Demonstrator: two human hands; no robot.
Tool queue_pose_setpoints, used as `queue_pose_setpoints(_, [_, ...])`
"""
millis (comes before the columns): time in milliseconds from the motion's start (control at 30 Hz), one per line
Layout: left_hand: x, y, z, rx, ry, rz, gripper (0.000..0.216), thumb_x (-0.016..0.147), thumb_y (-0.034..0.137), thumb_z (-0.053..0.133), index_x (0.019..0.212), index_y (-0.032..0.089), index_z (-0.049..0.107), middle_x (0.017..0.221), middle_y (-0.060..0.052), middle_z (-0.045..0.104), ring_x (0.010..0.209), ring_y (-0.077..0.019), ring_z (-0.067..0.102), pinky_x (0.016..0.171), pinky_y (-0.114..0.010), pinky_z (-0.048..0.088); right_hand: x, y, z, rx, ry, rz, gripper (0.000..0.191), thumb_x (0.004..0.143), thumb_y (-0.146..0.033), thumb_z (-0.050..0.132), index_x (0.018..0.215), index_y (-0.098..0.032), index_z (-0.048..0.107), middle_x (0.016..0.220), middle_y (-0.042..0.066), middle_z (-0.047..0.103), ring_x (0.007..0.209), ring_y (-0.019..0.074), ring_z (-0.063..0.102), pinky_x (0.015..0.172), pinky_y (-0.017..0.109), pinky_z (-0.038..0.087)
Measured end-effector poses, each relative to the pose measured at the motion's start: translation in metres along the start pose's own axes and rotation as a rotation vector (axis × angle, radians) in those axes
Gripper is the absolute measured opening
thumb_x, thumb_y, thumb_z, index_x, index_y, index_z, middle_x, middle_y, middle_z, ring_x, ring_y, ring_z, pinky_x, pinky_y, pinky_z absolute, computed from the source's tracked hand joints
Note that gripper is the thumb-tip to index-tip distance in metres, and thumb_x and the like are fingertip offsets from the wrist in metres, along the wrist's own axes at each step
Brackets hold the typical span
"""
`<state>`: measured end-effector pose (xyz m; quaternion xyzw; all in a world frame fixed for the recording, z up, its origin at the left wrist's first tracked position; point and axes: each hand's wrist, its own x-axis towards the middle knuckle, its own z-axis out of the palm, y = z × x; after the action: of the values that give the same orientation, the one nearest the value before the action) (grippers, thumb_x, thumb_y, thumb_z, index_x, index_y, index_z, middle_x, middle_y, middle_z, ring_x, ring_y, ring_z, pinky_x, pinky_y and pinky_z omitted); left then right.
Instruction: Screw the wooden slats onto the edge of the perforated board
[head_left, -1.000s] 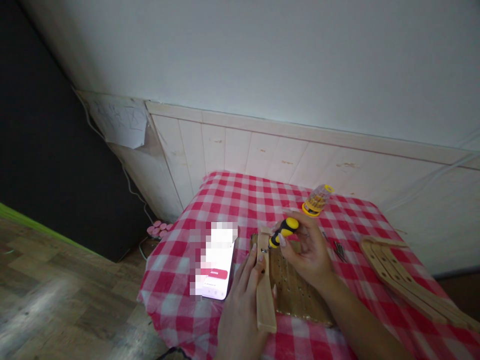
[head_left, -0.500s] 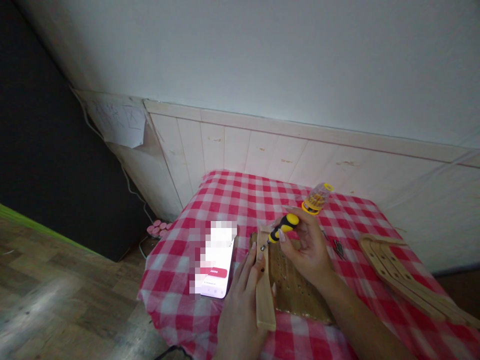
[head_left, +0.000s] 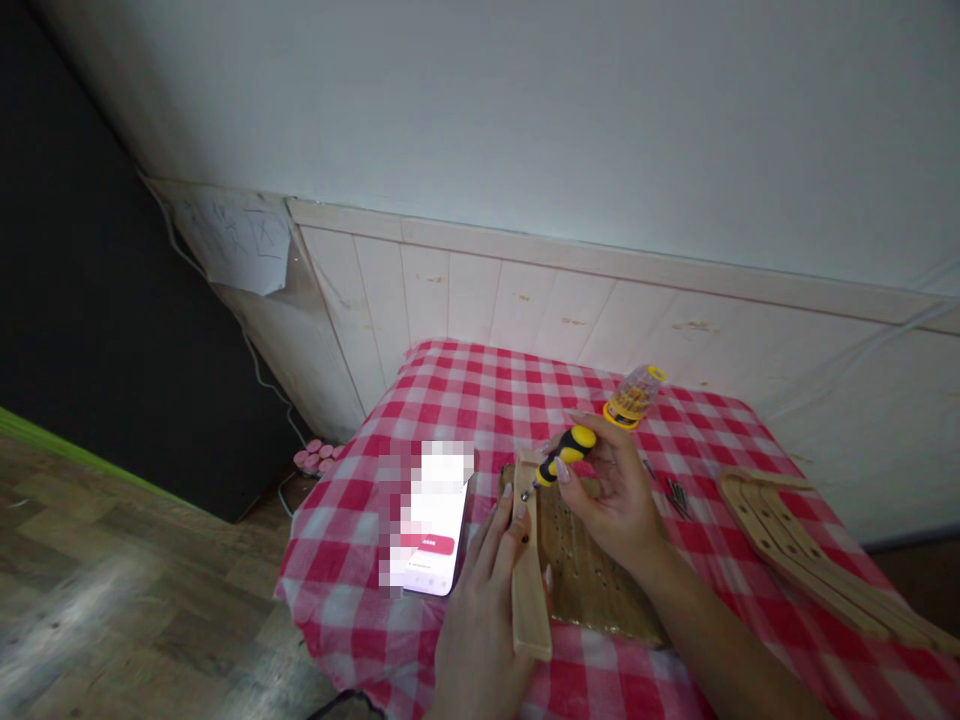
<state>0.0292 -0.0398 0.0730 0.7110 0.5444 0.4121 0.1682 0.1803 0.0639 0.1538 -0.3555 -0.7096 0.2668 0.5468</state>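
Note:
My left hand (head_left: pixel 487 580) is closed around a pale wooden piece (head_left: pixel 531 600), its fingers along the left side and a fingertip showing on the right. The piece lies over the left part of a brown board (head_left: pixel 592 570) dotted with small holes. My right hand (head_left: pixel 615 490) grips a yellow and black screwdriver (head_left: pixel 566 455), tilted down to the left. Its tip meets a small screw (head_left: pixel 525 496) in the upper part of the wooden piece. Below that screw is a dark hole, close to my left fingers.
Left of my hands lies a lit phone (head_left: pixel 439 520), partly pixelated. A clear, yellow-capped bit container (head_left: pixel 634 398) is behind my right hand. Several screws (head_left: pixel 678 497) and curved wooden pieces (head_left: pixel 795 540) lie to the right on the checked tablecloth (head_left: pixel 480 390). A panelled wall (head_left: pixel 480 290) stands behind.
The screwdriver and my right hand have shifted only very slightly, with the tip still at the screw. My left hand and the wooden piece stay in place.

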Motion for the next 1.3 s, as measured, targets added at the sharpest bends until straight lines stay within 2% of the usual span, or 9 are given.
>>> queue_pose_setpoints(267, [0.0001, -0.0009, -0.0022, -0.005, 0.002, -0.015, 0.066, 0.100, 0.017, 0.053, 0.161, 0.033, 0.034, 0.170, -0.009, 0.046, 0.153, -0.0262, 0.050, 0.115, -0.051, 0.059, -0.0003, 0.0002, -0.0001, -0.001, -0.003, 0.017, 0.039, 0.098, -0.032, 0.072, 0.135, -0.031, 0.062, 0.118, 0.010, 0.076, 0.100, 0.0245, 0.081, 0.082, 0.037, 0.072])
queue_pose_setpoints(900, [-0.0014, -0.0022, 0.0016, -0.005, 0.026, -0.005, 0.061, 0.100, 0.018, 0.052, 0.159, 0.028, 0.039, 0.168, -0.011, 0.048, 0.153, -0.0260, 0.051, 0.114, -0.050, 0.060, -0.0010, 0.0003, -0.0007, -0.003, -0.007, -0.009, 0.039, 0.098, -0.032, 0.072, 0.136, -0.033, 0.061, 0.118, 0.008, 0.077, 0.096, 0.0227, 0.082, 0.079, 0.034, 0.071])
queue_pose_setpoints(1067, [-0.0017, -0.0026, 0.0004, -0.004, 0.002, 0.003, 0.069, 0.097, 0.016, 0.054, 0.162, 0.028, 0.034, 0.171, -0.010, 0.044, 0.156, -0.0260, 0.046, 0.118, -0.051, 0.057, -0.0020, 0.0004, -0.0009, 0.005, -0.004, -0.007, 0.040, 0.098, -0.032, 0.072, 0.137, -0.033, 0.060, 0.119, 0.008, 0.077, 0.099, 0.0240, 0.082, 0.081, 0.036, 0.071])
queue_pose_setpoints(1300, [-0.0005, -0.0011, -0.0009, 0.007, -0.003, -0.003, 0.067, 0.099, 0.015, 0.052, 0.161, 0.030, 0.033, 0.169, -0.010, 0.047, 0.154, -0.0253, 0.049, 0.116, -0.051, 0.059, -0.0027, 0.0028, -0.0016, -0.019, -0.009, -0.042, 0.041, 0.098, -0.028, 0.072, 0.136, -0.032, 0.059, 0.119, 0.009, 0.077, 0.098, 0.0233, 0.082, 0.080, 0.035, 0.070])
